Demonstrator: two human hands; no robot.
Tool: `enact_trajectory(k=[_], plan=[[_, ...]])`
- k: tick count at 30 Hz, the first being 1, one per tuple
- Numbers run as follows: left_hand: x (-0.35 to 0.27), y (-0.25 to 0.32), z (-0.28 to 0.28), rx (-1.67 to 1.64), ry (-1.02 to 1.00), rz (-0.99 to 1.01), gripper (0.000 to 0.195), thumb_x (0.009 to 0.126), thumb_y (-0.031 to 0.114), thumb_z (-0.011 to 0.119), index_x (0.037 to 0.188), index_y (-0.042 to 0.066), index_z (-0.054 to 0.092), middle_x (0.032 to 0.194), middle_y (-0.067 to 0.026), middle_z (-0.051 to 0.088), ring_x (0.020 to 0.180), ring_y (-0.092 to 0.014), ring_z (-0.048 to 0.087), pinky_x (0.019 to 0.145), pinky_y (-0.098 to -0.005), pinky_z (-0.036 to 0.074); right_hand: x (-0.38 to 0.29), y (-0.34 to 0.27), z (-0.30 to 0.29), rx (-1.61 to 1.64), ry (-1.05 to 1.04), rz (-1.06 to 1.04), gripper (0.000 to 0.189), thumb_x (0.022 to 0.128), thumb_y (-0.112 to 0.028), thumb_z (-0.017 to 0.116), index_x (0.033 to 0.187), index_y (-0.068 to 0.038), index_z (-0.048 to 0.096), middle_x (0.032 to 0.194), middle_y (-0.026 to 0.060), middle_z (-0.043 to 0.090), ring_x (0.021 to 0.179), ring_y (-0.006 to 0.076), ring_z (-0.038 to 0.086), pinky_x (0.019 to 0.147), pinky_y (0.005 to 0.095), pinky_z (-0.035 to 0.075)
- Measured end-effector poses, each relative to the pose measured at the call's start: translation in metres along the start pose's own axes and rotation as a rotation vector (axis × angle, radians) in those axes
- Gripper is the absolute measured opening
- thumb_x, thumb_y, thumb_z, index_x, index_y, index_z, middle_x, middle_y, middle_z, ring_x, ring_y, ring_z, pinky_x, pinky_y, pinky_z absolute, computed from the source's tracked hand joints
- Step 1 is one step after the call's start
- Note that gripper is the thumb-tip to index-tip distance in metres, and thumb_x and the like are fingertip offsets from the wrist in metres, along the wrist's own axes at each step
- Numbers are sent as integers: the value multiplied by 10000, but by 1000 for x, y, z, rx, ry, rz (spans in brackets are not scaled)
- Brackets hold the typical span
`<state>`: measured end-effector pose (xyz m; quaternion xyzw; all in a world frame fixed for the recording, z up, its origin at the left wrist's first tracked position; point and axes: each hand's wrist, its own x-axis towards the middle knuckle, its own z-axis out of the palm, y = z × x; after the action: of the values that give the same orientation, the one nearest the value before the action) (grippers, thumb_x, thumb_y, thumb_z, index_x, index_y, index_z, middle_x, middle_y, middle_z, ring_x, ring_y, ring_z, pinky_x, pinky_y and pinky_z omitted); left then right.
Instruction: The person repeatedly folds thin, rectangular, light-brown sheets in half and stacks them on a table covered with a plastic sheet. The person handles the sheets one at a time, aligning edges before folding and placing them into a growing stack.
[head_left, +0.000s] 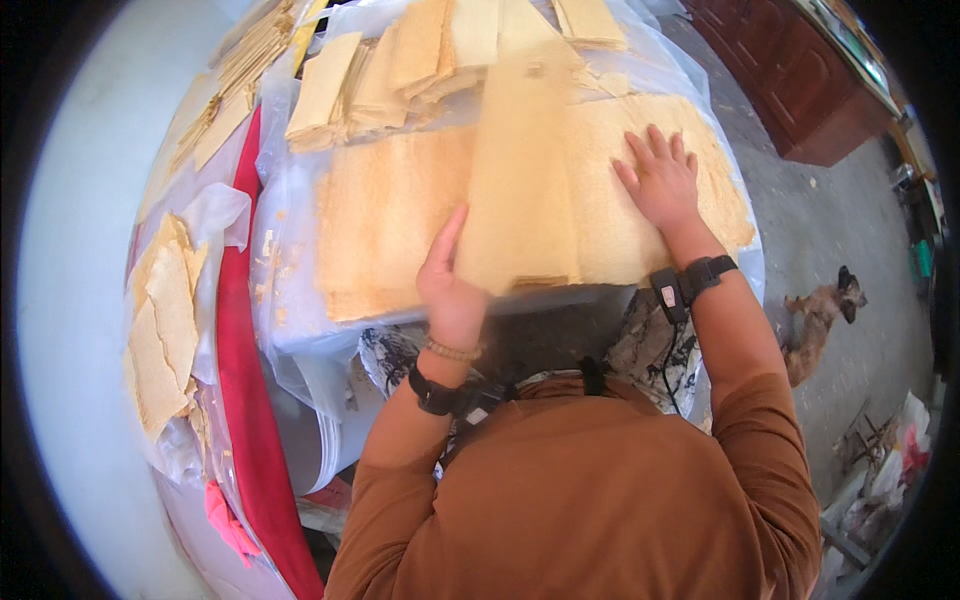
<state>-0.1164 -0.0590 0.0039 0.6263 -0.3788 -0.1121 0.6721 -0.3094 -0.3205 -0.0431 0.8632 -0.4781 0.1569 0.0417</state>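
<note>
A long pale-tan strip of thin sheet material (517, 180), blurred, stretches across the table in front of me. My left hand (454, 281) grips its near left edge; the thumb shows and the other fingers are hidden. Beneath the strip lies a wide stack of tan, rough-edged sheets (390, 217). On the right part of these sheets (615, 225), my right hand (664, 180) rests palm down, fingers slightly spread and holding nothing. Whether the strip joins the right-hand sheet, I cannot tell.
Folded tan bundles (322, 90) line the table's far side, over plastic sheeting (289, 300). Left of a red cloth strip (251, 405) are torn sheets (165, 322) and a pink cloth (229, 525). A dog (817, 322) is on the floor at right, near a wooden cabinet (795, 82).
</note>
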Motion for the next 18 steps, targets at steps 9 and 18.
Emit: enact_trajectory(k=[9, 18], plan=[[27, 32, 5, 346, 31, -83, 588, 1106, 344, 599, 685, -64, 640, 566, -44, 526, 583, -115, 578, 564, -318, 489, -37, -38, -22, 402, -54, -457, 444, 1029, -395, 594, 1400, -162, 665, 1571, 115, 543, 1488, 318, 453, 1228, 564, 322], [38, 40, -51, -277, 406, -168, 321, 1083, 281, 633, 1161, -19, 716, 1080, -87, 744, 976, -163, 694, 790, -319, 566, -57, -56, -31, 277, -71, -434, 498, 994, -484, 627, 1462, -313, 619, 1605, 113, 507, 1529, 421, 378, 1206, 713, 245]])
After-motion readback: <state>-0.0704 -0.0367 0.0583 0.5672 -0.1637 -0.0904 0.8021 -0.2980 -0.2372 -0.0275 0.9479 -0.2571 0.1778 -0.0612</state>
